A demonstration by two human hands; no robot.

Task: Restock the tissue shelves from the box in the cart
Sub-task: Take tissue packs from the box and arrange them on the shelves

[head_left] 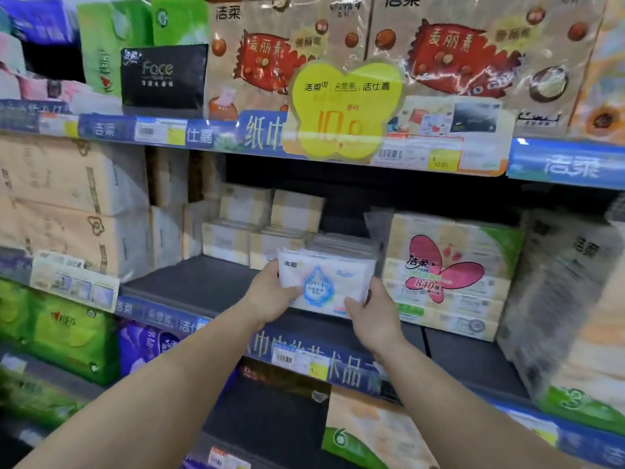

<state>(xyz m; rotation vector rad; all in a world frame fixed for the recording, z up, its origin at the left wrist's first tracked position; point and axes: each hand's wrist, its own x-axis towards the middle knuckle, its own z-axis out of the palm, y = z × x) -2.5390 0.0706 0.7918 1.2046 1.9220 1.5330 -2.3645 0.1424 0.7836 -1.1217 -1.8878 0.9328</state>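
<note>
The left hand (270, 292) and right hand (370, 311) squeeze the white tissue pack (324, 282) from both sides, so it stands straight on the shelf (189, 282).

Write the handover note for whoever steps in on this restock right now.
Left hand: gripping the left edge of the white tissue pack.
Right hand: gripping its lower right corner.
Pack sits at the front of the middle shelf, beside the butterfly-print bundle, with more white packs lined up behind it.
Done: that row is partly filled.
Left: seat this pack, fill the bare shelf space to its left. Cart and box are out of view.
</note>
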